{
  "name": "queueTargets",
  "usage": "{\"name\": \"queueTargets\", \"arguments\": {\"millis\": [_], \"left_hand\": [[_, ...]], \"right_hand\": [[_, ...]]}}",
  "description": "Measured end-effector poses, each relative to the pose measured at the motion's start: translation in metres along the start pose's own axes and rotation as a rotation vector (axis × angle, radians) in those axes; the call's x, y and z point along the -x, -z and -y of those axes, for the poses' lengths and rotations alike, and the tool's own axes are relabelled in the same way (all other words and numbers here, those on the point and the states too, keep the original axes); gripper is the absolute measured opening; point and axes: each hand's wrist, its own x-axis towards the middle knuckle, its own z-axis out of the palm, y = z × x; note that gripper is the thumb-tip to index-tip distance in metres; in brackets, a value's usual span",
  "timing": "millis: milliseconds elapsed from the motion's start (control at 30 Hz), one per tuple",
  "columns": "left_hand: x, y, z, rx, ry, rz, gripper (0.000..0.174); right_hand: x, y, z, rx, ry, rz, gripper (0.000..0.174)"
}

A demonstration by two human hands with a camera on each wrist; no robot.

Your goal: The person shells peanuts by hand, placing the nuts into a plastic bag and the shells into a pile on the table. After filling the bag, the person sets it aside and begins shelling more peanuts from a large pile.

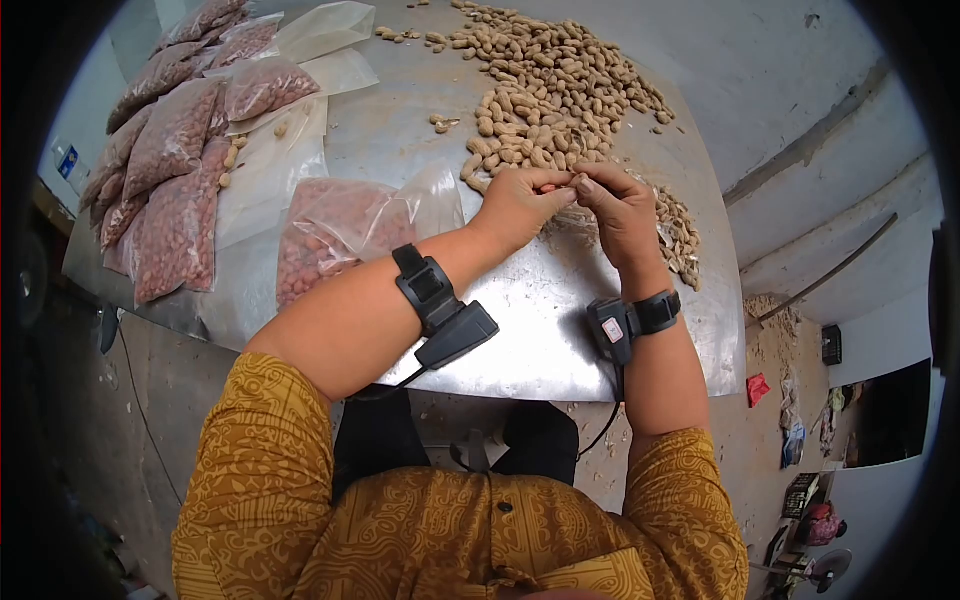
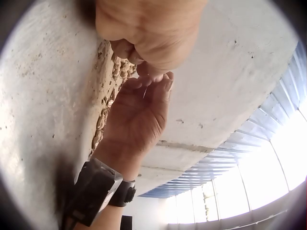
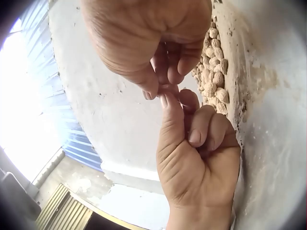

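Note:
Over the near edge of the heap of unshelled peanuts, both hands meet fingertip to fingertip. Between them shows a small reddish peanut kernel. My left hand pinches it between thumb and curled index finger; its other fingers fold toward the palm in the right wrist view. From the other side my right hand pinches at the same spot with thumb and fingertips, hiding most of the kernel. Broken shells lie beside and beneath the right hand on the metal table.
A clear bag of reddish kernels lies left of the left forearm. Several more filled bags are piled at the far left, beside empty plastic bags. A few loose peanuts sit mid-table. A wall stands beyond the table's right side.

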Motion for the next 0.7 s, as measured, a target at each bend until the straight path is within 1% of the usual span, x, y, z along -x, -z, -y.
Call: {"name": "queueTargets", "arguments": {"millis": [67, 200, 300, 400, 500, 600, 700], "left_hand": [[0.000, 0.002, 0.000, -0.045, -0.020, 0.026, 0.023], [0.000, 0.001, -0.002, -0.095, -0.036, 0.009, 0.022], [0.001, 0.002, -0.006, -0.143, -0.041, -0.020, 0.021], [0.002, 0.003, -0.007, -0.220, -0.041, -0.045, 0.020], [0.000, 0.003, -0.002, -0.287, -0.062, -0.045, 0.020], [-0.001, 0.005, -0.003, -0.377, -0.054, -0.033, 0.020], [-0.001, 0.004, -0.004, -0.397, -0.070, -0.038, 0.018]], "right_hand": [[0.000, 0.003, 0.001, -0.014, -0.019, 0.034, 0.021], [0.002, -0.002, 0.007, -0.106, -0.071, 0.055, 0.021], [0.001, -0.002, 0.000, -0.127, -0.054, 0.007, 0.021], [0.002, -0.006, 0.000, -0.166, -0.093, -0.010, 0.021], [0.002, -0.009, 0.002, -0.088, -0.131, -0.034, 0.021], [0.004, -0.014, 0.004, 0.093, -0.127, -0.031, 0.021], [0.004, -0.018, 0.005, 0.090, -0.130, -0.021, 0.019]]}}
